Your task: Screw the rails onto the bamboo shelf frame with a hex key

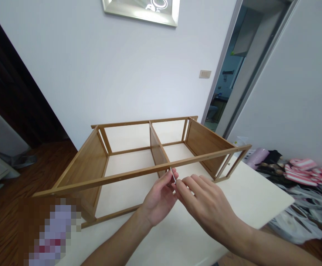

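A wooden shelf frame [138,170] lies on its side on a white table, its front rail running across in front of me. My right hand [202,199] pinches the near end of a thin metal hex key [173,176]. The key's far end meets the underside of the rail, close to where the middle shelf panel [158,146] joins it. My left hand [161,199] is just below that joint, thumb and fingers closed around the key's upper part. Any screw there is too small or hidden to make out.
The white table [249,188] reaches past the frame on the right. Beyond its edge lies a pile of clothes and bags [302,177]. A pixelated patch [52,232] covers the lower left. Behind the frame stands a wall with a light switch [205,74] and a doorway.
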`<state>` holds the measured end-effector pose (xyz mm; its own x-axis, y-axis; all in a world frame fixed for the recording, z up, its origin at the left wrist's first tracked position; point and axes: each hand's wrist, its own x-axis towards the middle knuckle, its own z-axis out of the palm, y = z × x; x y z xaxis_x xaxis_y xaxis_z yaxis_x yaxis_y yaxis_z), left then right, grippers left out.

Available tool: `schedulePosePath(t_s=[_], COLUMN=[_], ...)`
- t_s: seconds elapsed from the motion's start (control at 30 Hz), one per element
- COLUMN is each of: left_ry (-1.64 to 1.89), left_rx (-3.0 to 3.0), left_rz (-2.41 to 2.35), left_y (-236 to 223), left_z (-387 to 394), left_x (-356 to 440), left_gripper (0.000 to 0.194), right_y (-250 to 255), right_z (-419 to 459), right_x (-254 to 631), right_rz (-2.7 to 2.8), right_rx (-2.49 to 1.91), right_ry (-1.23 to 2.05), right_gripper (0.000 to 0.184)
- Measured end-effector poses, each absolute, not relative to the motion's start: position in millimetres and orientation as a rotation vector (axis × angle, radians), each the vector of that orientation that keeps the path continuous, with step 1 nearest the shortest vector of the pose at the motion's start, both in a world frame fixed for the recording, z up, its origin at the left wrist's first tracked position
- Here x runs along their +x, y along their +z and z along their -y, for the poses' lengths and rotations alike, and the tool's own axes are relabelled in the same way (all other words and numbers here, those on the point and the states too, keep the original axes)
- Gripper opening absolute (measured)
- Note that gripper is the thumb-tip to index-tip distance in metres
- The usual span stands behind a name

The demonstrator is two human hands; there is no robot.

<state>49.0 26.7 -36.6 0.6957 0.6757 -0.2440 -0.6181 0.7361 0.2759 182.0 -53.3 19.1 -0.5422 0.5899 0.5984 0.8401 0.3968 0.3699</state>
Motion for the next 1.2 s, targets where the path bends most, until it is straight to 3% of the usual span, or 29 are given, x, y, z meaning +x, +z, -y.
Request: schedulePosePath(t_s=[0.2,0.63,0.83,1.0,1.2], left_ry=[0.719,0.757,0.763,0.762,0.743], left_rx=[0.17,0.247,0.31,0.334,0.335], left_rz=[-0.365,-0.347,-0.299,-0.272,-0.283], left_y=[-35,-35,-37,-38,-41], left_z=[-26,-24,-24,-24,-25], left_x=[50,49,49,49,49], left_gripper=[0.004,0.003,0.021,0.018,0.022], right_y=[19,16,17,16,16], right_z=[55,46,46,45,47], right_x=[180,180,185,184,182], right_rz=[2.293,2.104,2.088,2.084,2.019], right_rx=[-1.257,-1.348,-1.406,-1.437,-1.506], right_ry=[-0.948,-0.624,-0.381,-0.412,-0.057], right_gripper=[0.027,0.031,0.027,0.027,0.032])
